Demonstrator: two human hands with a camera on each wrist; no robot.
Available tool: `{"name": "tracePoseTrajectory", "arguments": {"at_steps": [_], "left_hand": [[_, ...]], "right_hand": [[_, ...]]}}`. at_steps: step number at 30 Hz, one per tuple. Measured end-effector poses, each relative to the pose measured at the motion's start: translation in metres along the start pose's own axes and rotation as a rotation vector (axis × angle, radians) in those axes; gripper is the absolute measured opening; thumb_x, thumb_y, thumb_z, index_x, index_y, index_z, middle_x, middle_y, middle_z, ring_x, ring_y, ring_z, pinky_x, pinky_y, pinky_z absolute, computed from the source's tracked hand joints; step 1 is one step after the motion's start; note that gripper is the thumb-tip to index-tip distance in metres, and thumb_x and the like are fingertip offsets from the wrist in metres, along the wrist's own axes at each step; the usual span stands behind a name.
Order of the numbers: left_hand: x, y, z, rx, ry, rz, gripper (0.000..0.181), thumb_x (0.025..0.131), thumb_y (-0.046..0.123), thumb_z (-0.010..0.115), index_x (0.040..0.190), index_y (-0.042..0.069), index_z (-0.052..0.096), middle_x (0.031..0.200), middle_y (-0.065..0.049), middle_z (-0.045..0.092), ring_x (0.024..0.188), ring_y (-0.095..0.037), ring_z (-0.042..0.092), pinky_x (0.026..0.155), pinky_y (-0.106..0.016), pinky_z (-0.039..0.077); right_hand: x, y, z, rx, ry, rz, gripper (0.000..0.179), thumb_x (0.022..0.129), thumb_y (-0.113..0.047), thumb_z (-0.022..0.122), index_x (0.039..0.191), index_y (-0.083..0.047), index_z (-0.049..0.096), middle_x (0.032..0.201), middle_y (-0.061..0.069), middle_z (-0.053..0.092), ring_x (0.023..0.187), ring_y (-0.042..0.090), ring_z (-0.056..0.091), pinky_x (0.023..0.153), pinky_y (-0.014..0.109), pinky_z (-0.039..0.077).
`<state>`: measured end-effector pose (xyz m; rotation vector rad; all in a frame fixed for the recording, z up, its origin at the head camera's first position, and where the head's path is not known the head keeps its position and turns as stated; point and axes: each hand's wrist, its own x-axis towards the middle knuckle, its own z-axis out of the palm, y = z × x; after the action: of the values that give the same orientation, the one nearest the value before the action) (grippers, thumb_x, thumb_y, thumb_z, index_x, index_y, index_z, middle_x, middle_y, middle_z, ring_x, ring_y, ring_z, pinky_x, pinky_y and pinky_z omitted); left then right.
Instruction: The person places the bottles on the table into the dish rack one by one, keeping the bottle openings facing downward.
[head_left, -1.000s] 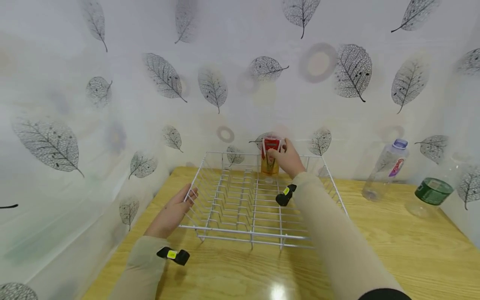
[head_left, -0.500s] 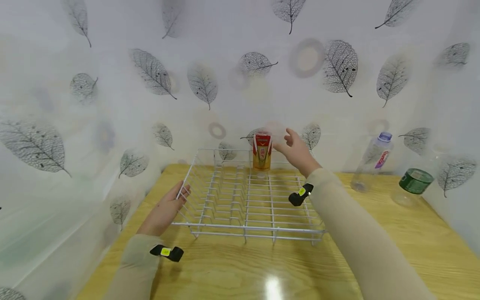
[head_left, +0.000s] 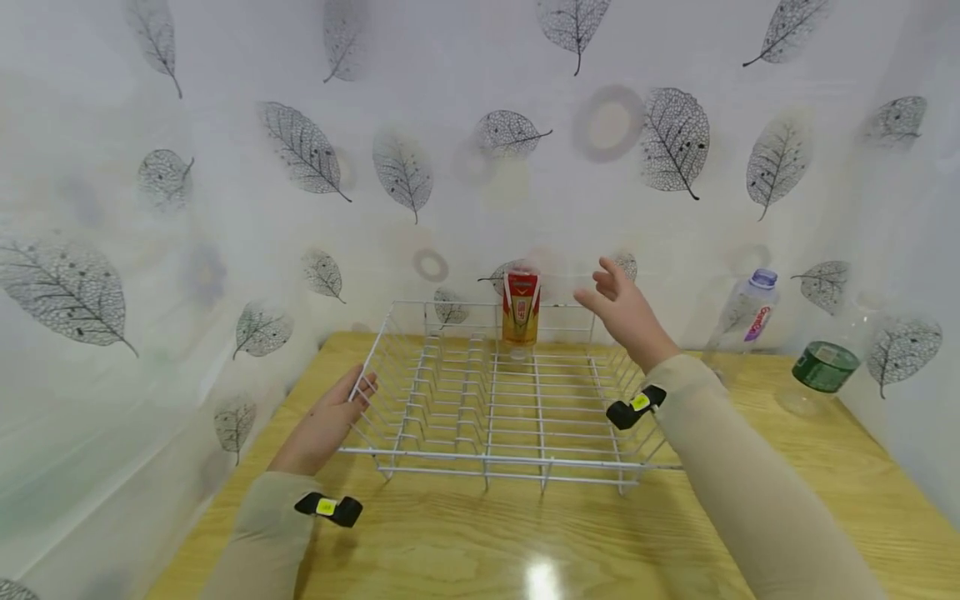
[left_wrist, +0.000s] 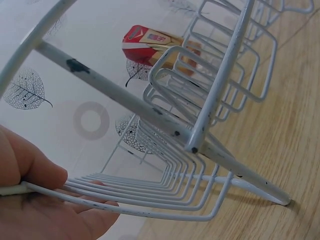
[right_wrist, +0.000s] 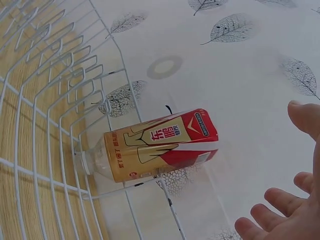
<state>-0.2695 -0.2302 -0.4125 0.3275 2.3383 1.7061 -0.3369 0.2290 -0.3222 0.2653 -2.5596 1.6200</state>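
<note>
A white wire dish rack stands on the wooden table, its paint chipped in spots. My left hand grips the rack's left side; in the left wrist view the thumb lies over the rim wire with fingers beneath it. Upside down at the back of the rack stands a red and yellow drink bottle, its clear neck down among the wires. My right hand is raised to the right of the bottle, apart from it, fingers spread and holding nothing.
To the right of the rack stand a clear bottle with a purple neck and a clear bottle with a green label. A leaf-patterned sheet hangs behind the table and along its left side.
My right hand has let go of the drink bottle and moved away to the right. The bottle stays standing in the rack, and my left hand keeps its grip.
</note>
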Motion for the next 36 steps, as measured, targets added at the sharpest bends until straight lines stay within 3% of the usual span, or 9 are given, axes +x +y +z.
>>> {"name": "tracePoseTrajectory", "arguments": {"at_steps": [9,15,22,28,31,34,36], "left_hand": [[0.002,-0.003,-0.001,-0.024,0.001,0.012,0.061,0.111,0.012,0.027,0.163,0.011,-0.005,0.168,-0.014,0.012,0.152,-0.035,0.016,0.121,-0.053,0.015],[0.003,-0.004,0.001,-0.035,0.008,0.026,0.061,0.111,0.010,0.028,0.163,0.008,-0.004,0.167,-0.017,0.013,0.152,-0.035,0.015,0.121,-0.052,0.014],[0.002,-0.003,0.001,-0.032,0.005,0.016,0.062,0.111,0.011,0.028,0.163,0.009,-0.004,0.168,-0.015,0.012,0.152,-0.034,0.016,0.121,-0.052,0.014],[0.001,-0.004,0.000,-0.029,0.011,0.017,0.061,0.111,0.011,0.027,0.163,0.010,-0.004,0.168,-0.015,0.013,0.151,-0.036,0.019,0.121,-0.052,0.016],[0.001,-0.004,0.000,-0.033,0.018,0.018,0.060,0.111,0.011,0.027,0.163,0.011,-0.003,0.167,-0.015,0.014,0.150,-0.037,0.021,0.120,-0.052,0.016],[0.000,-0.004,0.001,-0.029,0.014,0.017,0.061,0.111,0.010,0.026,0.163,0.010,-0.004,0.167,-0.015,0.014,0.150,-0.038,0.021,0.120,-0.052,0.017],[0.000,-0.004,0.000,-0.024,0.019,0.010,0.061,0.111,0.011,0.026,0.163,0.011,-0.003,0.167,-0.014,0.015,0.149,-0.039,0.022,0.120,-0.052,0.017]], "right_hand": [[-0.024,-0.001,-0.014,0.010,0.025,-0.044,0.094,0.095,-0.055,0.064,0.164,-0.033,0.005,0.167,0.002,0.019,0.152,0.024,0.018,0.117,0.061,0.023],[-0.047,0.002,-0.026,0.038,0.085,-0.091,0.087,0.100,-0.040,0.064,0.165,-0.027,0.007,0.167,0.008,0.018,0.152,0.029,0.018,0.116,0.061,0.025],[-0.076,0.014,-0.039,0.041,0.155,-0.135,0.085,0.101,-0.031,0.066,0.165,-0.022,0.010,0.166,0.009,0.020,0.152,0.028,0.020,0.120,0.047,0.024],[-0.097,0.033,-0.049,-0.006,0.235,-0.133,0.084,0.102,-0.027,0.064,0.164,-0.025,0.008,0.167,0.011,0.015,0.152,0.034,0.017,0.121,0.050,0.020],[-0.108,0.050,-0.055,-0.044,0.293,-0.115,0.085,0.102,-0.029,0.064,0.164,-0.027,0.007,0.168,0.010,0.015,0.152,0.032,0.017,0.121,0.034,0.023],[-0.117,0.071,-0.062,-0.071,0.349,-0.087,0.087,0.102,-0.030,0.063,0.164,-0.026,0.003,0.168,0.011,0.013,0.153,0.029,0.016,0.112,0.011,0.024],[-0.120,0.087,-0.067,-0.076,0.389,-0.057,0.089,0.101,-0.031,0.064,0.164,-0.024,0.001,0.167,0.012,0.013,0.153,0.027,0.015,0.108,0.006,0.024]]}}
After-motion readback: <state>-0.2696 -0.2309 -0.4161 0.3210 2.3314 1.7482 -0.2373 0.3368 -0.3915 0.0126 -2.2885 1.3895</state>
